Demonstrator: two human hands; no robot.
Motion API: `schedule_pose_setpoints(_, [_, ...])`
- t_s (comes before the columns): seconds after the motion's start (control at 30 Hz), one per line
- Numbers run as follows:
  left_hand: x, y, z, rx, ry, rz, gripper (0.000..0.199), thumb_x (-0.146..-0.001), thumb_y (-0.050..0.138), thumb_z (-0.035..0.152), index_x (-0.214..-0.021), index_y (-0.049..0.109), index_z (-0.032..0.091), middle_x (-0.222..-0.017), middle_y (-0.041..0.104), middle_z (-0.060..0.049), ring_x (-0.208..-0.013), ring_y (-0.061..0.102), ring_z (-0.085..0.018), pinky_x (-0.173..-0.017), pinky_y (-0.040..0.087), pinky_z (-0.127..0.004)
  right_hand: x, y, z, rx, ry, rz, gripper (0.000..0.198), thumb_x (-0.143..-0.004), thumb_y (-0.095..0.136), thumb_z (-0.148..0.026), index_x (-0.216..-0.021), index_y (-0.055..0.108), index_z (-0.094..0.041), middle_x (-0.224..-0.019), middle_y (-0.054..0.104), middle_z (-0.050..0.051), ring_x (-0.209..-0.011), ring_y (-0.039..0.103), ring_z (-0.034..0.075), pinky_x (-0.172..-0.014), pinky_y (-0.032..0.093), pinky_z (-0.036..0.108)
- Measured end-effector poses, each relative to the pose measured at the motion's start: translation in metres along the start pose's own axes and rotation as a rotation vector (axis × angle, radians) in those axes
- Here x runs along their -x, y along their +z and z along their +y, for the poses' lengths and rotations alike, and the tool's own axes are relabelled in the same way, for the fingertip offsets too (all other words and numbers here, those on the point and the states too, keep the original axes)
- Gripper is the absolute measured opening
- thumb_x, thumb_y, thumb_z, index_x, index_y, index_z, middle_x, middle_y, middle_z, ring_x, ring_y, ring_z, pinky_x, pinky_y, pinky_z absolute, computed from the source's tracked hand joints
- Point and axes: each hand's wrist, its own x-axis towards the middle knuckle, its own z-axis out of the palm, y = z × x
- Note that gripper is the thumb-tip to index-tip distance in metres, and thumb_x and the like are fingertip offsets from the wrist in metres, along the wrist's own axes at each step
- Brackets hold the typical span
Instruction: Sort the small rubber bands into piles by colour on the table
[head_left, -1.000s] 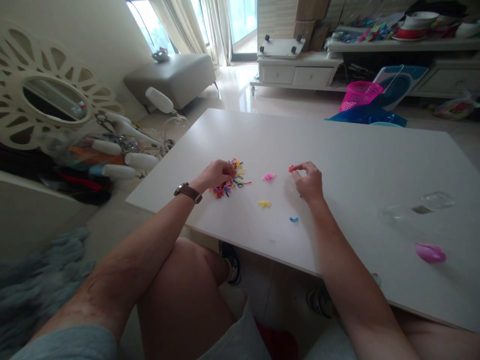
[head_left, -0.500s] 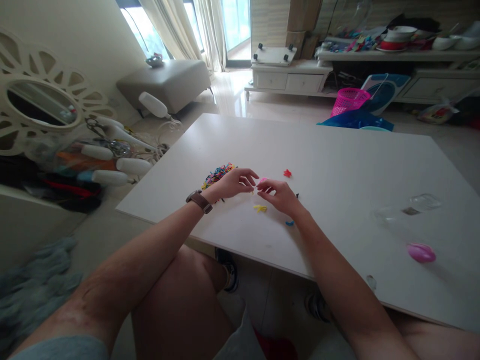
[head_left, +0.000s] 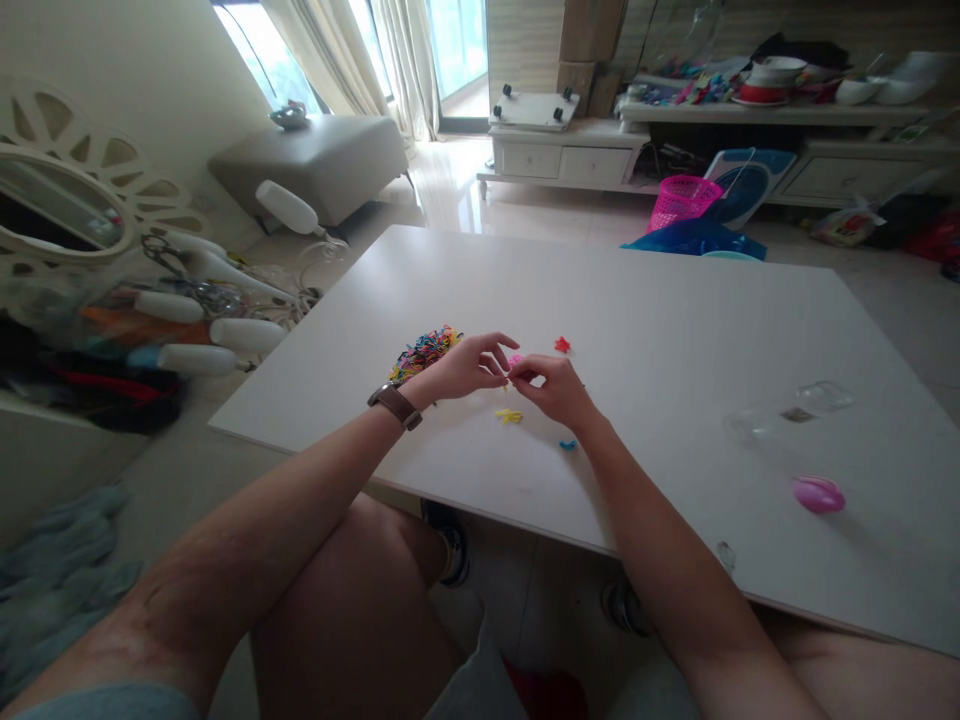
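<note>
My left hand (head_left: 480, 364) and my right hand (head_left: 553, 388) meet fingertip to fingertip above the white table (head_left: 660, 330). Both are pinched around something too small to make out; a speck of yellow shows below the fingertips. To the left, partly behind my left hand, lies a pile of small multicoloured bands (head_left: 424, 352). A pink cluster (head_left: 514, 361) sits just beyond my fingertips and a red one (head_left: 562, 344) a little farther off. Nearer to me lie a yellow cluster (head_left: 509, 416) and, below my right wrist, a blue piece (head_left: 568, 445).
On the table's right lie a clear plastic bottle (head_left: 795, 412), a shiny pink-purple object (head_left: 819, 494) and a small clear piece (head_left: 725, 556). White lamp-like shades (head_left: 199, 359) crowd the table's left side. A pink basket (head_left: 681, 203) stands beyond the far edge.
The view has shifted slightly, so the table and its objects sit farther left in the picture. My hands stay together, the right fingertips now pressed closer to the left ones.
</note>
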Motion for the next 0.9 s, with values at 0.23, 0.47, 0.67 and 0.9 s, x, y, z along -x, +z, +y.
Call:
schedule_pose_setpoints(0.23, [0.001,-0.001,-0.005,-0.102,-0.072,0.015,0.046,-0.075,0.077,0.016,-0.12,0.064,0.016,-0.093,0.073,-0.007,-0.078,0.07,-0.015,-0.066,0.054,-0.024,0.0,-0.038,0.042,0.212,0.342,0.472,0.006,-0.078,0.069,-0.025,-0.077,0.073,-0.02,-0.075,0.076,0.004,-0.07,0.07,0.021,-0.072,0.056,0.036])
schedule_pose_setpoints(0.47, [-0.001,-0.004,-0.007,-0.13,-0.063,0.032,0.037,-0.076,0.077,0.017,-0.112,0.068,0.015,-0.087,0.076,-0.007,-0.078,0.071,-0.016,-0.067,0.053,-0.025,0.002,-0.049,0.07,0.325,0.436,0.549,0.009,-0.077,0.07,-0.027,-0.072,0.073,-0.02,-0.071,0.075,0.006,-0.067,0.068,0.022,-0.071,0.056,0.038])
schedule_pose_setpoints(0.67, [0.0,-0.004,-0.008,-0.103,-0.068,0.014,0.033,-0.076,0.076,0.015,-0.109,0.069,0.013,-0.083,0.077,-0.006,-0.076,0.071,-0.016,-0.068,0.053,-0.025,-0.006,-0.042,0.075,0.298,0.452,0.528,0.014,-0.077,0.07,-0.029,-0.079,0.078,-0.018,-0.076,0.078,0.008,-0.071,0.07,0.023,-0.075,0.057,0.036])
schedule_pose_setpoints(0.9, [-0.001,0.003,-0.014,-0.078,-0.17,-0.026,0.025,-0.073,0.079,0.015,-0.097,0.072,0.012,-0.075,0.076,-0.006,-0.068,0.07,-0.015,-0.062,0.052,-0.023,-0.003,-0.043,0.075,0.364,0.385,0.556,0.025,-0.079,0.066,-0.025,-0.098,0.078,-0.016,-0.078,0.074,0.006,-0.071,0.068,0.022,-0.078,0.057,0.038])
